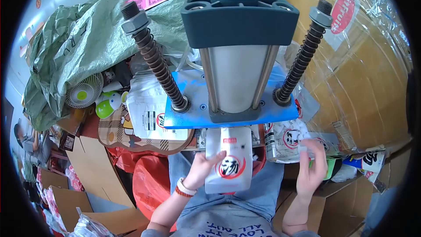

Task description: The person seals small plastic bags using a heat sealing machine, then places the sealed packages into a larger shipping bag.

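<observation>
We hold the printed pouch [237, 183] in front of the blue plate [188, 120], its far end close to the plate's front edge. Our left hand [199, 171] grips the pouch's side, thumb across the face. Our right hand [312, 166], right of the plate near more pouches [285, 138], has bent fingers; we cannot tell whether they pinch anything. The film looks light, floppy and slippery, easily creased, so the side edge seems the best hold.
</observation>
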`<state>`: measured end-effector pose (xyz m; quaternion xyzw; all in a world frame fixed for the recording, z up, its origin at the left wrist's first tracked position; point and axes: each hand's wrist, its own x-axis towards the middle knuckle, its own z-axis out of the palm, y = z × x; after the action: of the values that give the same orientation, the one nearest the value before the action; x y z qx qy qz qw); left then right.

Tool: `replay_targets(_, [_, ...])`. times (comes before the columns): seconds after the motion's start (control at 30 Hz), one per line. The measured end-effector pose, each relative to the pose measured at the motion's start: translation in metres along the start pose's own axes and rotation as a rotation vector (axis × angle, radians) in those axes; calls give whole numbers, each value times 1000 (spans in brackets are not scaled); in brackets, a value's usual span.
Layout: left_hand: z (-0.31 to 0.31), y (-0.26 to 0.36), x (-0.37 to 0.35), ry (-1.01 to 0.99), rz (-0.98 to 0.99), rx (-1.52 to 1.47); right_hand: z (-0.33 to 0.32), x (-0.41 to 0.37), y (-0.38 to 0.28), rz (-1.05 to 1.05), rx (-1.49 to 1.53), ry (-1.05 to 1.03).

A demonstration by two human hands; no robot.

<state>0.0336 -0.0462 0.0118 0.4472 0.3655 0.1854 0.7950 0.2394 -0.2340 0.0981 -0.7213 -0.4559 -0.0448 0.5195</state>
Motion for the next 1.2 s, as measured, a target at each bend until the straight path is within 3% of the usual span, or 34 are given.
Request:
replay_targets(0.03, [2, 2, 7, -13, 21, -91, 13, 18, 5, 90, -89, -6])
replay_targets(0.1, [1, -9, 14, -25, 31, -111, 54, 24, 58, -22, -403, -57])
replay_targets(0.13, [-1, -15, 16, -13, 21, -114, 65, 14, 93, -57, -394, -250])
replay_targets(0.17, [0, -10, 14, -5, -2, -104, 62, 14, 93, -63, -387, -249])
replay_targets(0.23, [-13, 8, 8, -10, -29, 211, 57, 10, 88, 124, -356, -439])
replay_targets(0.27, [-25, 21, 6, 28, 183, 376, 59, 8, 90, 34, -346, -399])
replay_targets(0.3, [-45, 20, 11, 111, 327, 248, 59, 9, 90, 27, -343, -398])
replay_targets(0.33, [-64, 43, 6, 315, 629, 791, 57, 9, 89, 157, -234, -371])
replay_targets(0.37, [-92, 49, 8, 570, 614, 1468, 55, 7, 89, 289, -125, -346])
replay_targets(0.43, [-136, 38, 10, 439, 327, 1671, 50, -5, 99, 300, -55, -233])
replay_targets(0.47, [-140, 28, 2, 412, 452, 1680, 51, -5, 103, 300, 13, -106])
replay_targets(0.5, [-141, 18, -9, 376, 579, 1691, 52, -4, 83, 323, 418, 33])
replay_targets(0.53, [-152, 2, -7, 424, 852, 1599, 51, -4, 57, 309, 549, 86])
replay_targets(0.57, [-148, -2, -18, 427, 817, 1473, 44, -2, 28, 297, 673, 134])
replay_targets(0.63, [-118, 5, -42, 511, 641, 1164, 25, -10, 3, 73, 605, -62])
replay_targets(0.73, [-81, 11, -64, 516, 760, 991, 31, -7, -37, -206, 555, -182])
replay_targets(0.9, [-28, 26, -94, 258, 1015, 1166, 76, -23, -46, -506, 340, -476])
replay_targets(0.93, [-23, 32, -103, 260, 1021, 1165, 60, -21, -57, -524, 312, -508])
replay_targets(1.03, [-17, 42, -115, -85, 1072, 1044, 33, -18, -67, -582, 453, -495])
replay_targets(1.13, [-7, 37, -100, 96, 1071, 1110, 28, -21, -68, -309, 453, -386])
replay_targets(1.2, [-4, 35, -99, 136, 1063, 1115, 26, -23, -65, -306, 357, -364])
